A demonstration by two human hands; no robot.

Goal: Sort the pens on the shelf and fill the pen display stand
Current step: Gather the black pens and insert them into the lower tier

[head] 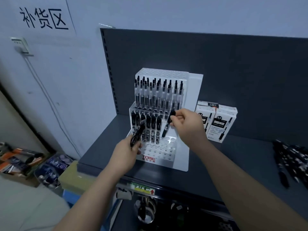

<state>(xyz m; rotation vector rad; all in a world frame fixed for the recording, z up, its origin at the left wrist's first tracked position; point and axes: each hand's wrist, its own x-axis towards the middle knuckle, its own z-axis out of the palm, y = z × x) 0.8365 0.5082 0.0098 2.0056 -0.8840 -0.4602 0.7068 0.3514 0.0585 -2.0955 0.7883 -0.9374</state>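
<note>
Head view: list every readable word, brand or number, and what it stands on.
"补货区": paper sign on the wall.
"TOME": front of the pen display stand; the small red characters beneath are too blurred.
"0.5": right pen box; its other print is too small.
Shelf-edge label: handwriting unreadable.

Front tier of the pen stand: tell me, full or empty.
Empty: the front tier shows only bare holes, no pens standing in it.

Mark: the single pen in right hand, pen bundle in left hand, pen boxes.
single pen [165, 129], head view, lower barrel
pen bundle [139, 130], head view, upper barrels
pen boxes [223, 125], head view, right box front
</note>
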